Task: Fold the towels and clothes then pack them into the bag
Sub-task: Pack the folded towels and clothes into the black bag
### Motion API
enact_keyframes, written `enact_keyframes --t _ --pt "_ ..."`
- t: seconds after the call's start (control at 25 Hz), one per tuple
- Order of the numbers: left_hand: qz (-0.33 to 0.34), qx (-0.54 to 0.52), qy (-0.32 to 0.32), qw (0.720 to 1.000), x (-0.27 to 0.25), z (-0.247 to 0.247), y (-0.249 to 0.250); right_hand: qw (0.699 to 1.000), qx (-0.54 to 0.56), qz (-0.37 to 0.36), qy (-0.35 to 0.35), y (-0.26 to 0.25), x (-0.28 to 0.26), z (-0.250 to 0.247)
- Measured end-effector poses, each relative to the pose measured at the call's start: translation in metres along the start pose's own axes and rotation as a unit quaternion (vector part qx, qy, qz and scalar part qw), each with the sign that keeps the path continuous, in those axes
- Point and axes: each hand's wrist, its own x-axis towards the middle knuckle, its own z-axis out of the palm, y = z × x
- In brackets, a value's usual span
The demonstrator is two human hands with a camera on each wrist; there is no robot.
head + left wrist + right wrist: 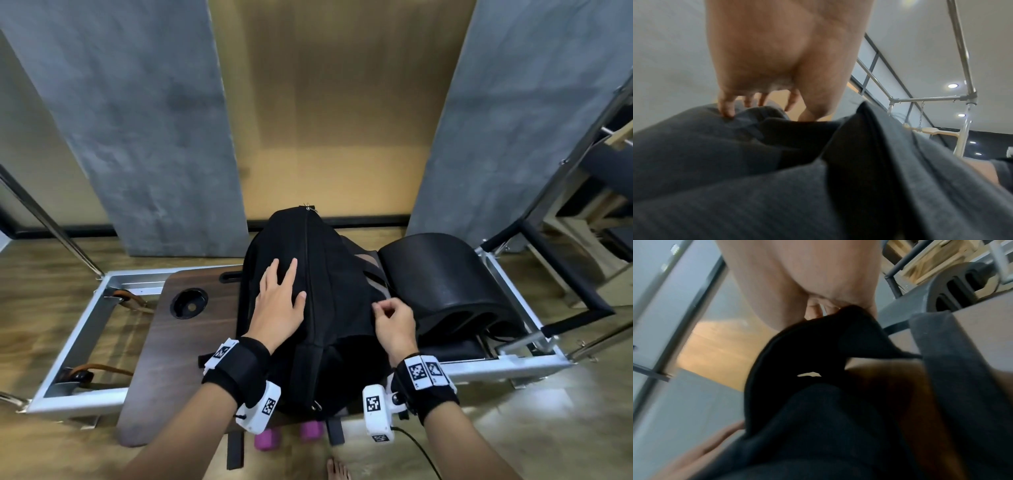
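Head view: left hand point(279, 305), fingers spread, presses flat on the black bag point(339, 284); right hand point(394, 320) pinches its fabric edge.

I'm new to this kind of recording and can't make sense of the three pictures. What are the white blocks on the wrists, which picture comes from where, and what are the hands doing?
No machine here: a person works bare-handed. The white blocks are wrist cameras. The wide picture comes from a camera on the head; the two close ones look along each hand. A black bag, zipped along its top, lies on a dark wooden board set over a metal exercise frame. The left hand rests flat on the bag. The right hand pinches a fold of the bag's fabric. A black padded barrel sits beside it.
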Motion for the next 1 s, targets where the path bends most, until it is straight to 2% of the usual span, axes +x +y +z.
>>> enact_keyframes --t 0.12,0.2,0.28,0.36,0.44,0.48,0.52,0.6,0.64,0.68,0.72,0.8,0.92,1.0 --pt "0.096 -0.038 0.09 0.991 -0.005 0.0 0.016 0.987 0.109 -0.103 -0.049 -0.043 -0.01 -0.017" --pt "0.132 -0.163 0.103 0.972 -0.004 -0.004 0.035 0.966 0.152 -0.18 -0.105 -0.075 -0.024 -0.018" --pt "0.084 -0.297 0.095 0.946 -0.001 -0.014 0.053 0.943 0.146 -0.244 -0.171 -0.098 -0.038 -0.013" --pt "-0.017 -0.376 0.098 0.921 0.008 -0.027 0.057 0.924 0.108 -0.277 -0.24 -0.108 -0.05 -0.004" --pt "-0.115 -0.418 0.067 0.899 0.013 -0.035 0.048 0.912 0.109 -0.274 -0.286 -0.107 -0.058 0.005" --pt "-0.134 -0.415 0.049 0.899 0.015 -0.035 0.041 0.913 0.134 -0.264 -0.282 -0.104 -0.061 0.009" --pt "-0.132 -0.391 0.04 0.91 0.015 -0.033 0.033 0.922 0.159 -0.251 -0.247 -0.099 -0.061 0.012" --pt "-0.122 -0.312 0.057 0.941 0.016 -0.027 0.018 0.96 0.16 -0.201 -0.11 -0.088 -0.056 0.017" --pt "-0.129 -0.297 0.07 0.943 0.016 -0.024 0.011 0.977 0.141 -0.15 -0.063 -0.083 -0.051 0.017" --pt "-0.14 -0.313 0.077 0.936 0.015 -0.022 0.003 0.986 0.124 -0.096 -0.059 -0.08 -0.047 0.017" --pt "-0.154 -0.346 0.077 0.923 0.015 -0.021 -0.004 0.987 0.121 -0.057 -0.09 -0.077 -0.043 0.017" --pt "-0.193 -0.399 0.059 0.894 0.01 -0.021 -0.012 0.97 0.149 -0.042 -0.188 -0.079 -0.041 0.02" --pt "-0.22 -0.44 0.028 0.87 0.002 -0.027 -0.009 0.93 0.165 -0.144 -0.294 -0.104 -0.051 0.029" --pt "-0.204 -0.453 0.07 0.865 -0.001 -0.037 -0.007 0.906 0.157 -0.195 -0.342 -0.127 -0.057 0.043"
